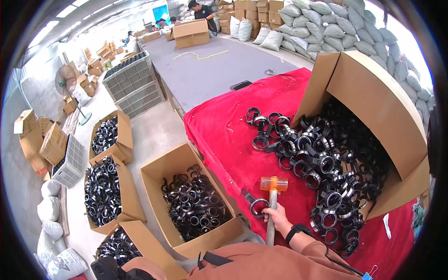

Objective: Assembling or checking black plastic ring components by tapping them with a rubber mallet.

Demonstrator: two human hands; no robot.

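Observation:
My right hand [278, 218] grips the grey handle of a mallet with an orange head [273, 184], which rests on the red cloth [219, 135]. A black ring part with a short stem [256, 206] lies on the cloth just left of my fingers, touching or nearly touching them. A black band sits on that wrist. To the right, a large cardboard box [373, 93] lies tipped on its side, with a heap of black ring parts [322, 163] spilling from it. My left hand is out of view.
On the floor to the left stand several open cartons of black ring parts, the nearest [193, 200] against the table. Grey plastic crates [133, 79], a fan [65, 80], stacked cartons and sacks [322, 23] surround a long grey table [214, 70], with people working at its far end.

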